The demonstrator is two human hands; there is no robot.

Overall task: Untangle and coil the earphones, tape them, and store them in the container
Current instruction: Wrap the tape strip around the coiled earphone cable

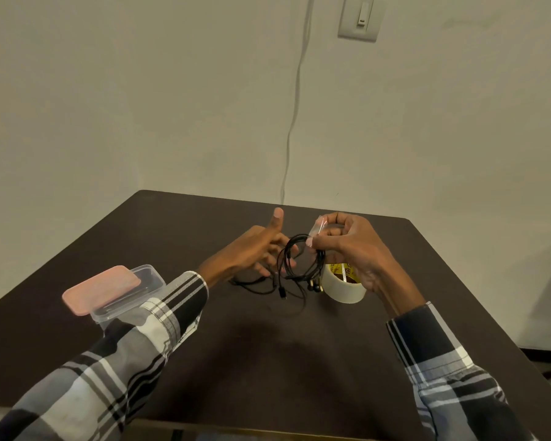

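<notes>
Black earphones hang as a loose coil above the dark table, between my two hands. My left hand has its fingers through the coil's left side, thumb pointing up. My right hand pinches the coil's upper right together with a strip of clear tape. The plug and earbuds dangle down to the table. A roll of clear tape sits on the table under my right hand. A clear plastic container stands at the left, its pink lid lying askew on top.
The table's far edge meets a plain wall, with a white cable running down it and a switch plate high up. The table's right edge drops off beside my right sleeve.
</notes>
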